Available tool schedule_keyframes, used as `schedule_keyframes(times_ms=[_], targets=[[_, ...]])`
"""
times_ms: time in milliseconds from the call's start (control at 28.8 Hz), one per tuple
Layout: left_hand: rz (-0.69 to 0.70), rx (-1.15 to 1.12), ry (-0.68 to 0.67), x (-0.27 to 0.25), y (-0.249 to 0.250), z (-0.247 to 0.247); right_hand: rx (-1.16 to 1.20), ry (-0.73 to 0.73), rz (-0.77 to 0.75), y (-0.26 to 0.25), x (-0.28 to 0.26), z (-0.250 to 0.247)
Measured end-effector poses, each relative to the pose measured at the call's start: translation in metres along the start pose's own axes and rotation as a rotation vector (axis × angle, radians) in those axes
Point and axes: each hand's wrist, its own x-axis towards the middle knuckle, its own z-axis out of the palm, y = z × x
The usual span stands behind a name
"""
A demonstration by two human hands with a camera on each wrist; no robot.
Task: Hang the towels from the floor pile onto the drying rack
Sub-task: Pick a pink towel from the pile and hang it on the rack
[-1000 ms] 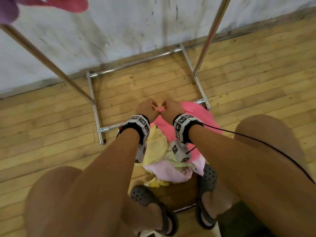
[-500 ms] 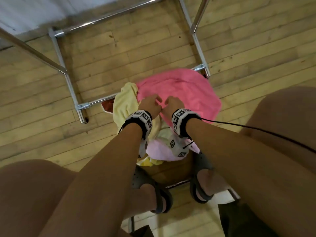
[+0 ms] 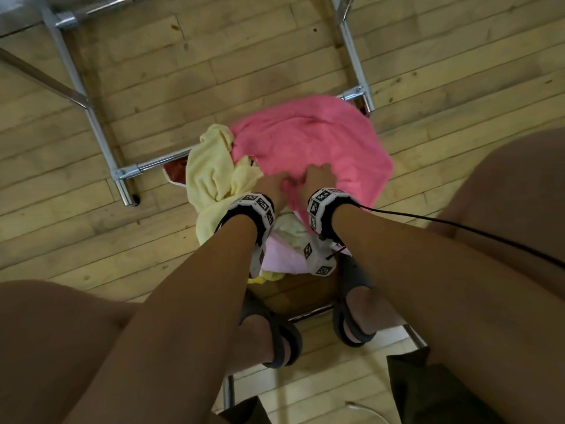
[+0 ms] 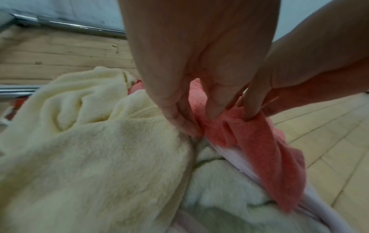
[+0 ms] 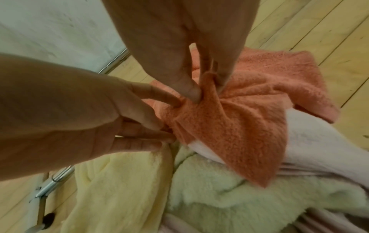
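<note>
The bright pink terry towel (image 3: 308, 142) lies atop the floor pile, over a pale yellow fleece towel (image 3: 211, 175) and a light pink one half hidden beneath. Left hand (image 3: 273, 187) and right hand (image 3: 318, 181) pinch its gathered edge. The chrome drying rack (image 3: 97, 130) is cut off above.

Both hands (image 5: 179, 75) on pink towel (image 5: 249, 110)

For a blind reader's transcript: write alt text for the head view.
Both hands, left hand and right hand, pinch the near edge of a pink towel atop a floor pile, beside a yellow towel. The drying rack base stands on the wooden floor behind it.
</note>
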Motion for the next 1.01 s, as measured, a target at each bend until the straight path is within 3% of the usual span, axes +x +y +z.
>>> schedule_keyframes(times_ms=[417,833,1007], targets=[[-0.048,-0.205,-0.025,-0.013,0.020,-0.029,0.326,0.009,-0.091,-0.022,-0.018,-0.041],[-0.017,-0.703,0.223,-0.079,0.068,-0.104,0.519,-0.001,-0.363,-0.073,-0.082,-0.107],[0.140,-0.646,0.410,-0.125,0.087,-0.135,0.537,0.018,-0.586,-0.083,-0.121,-0.135]])
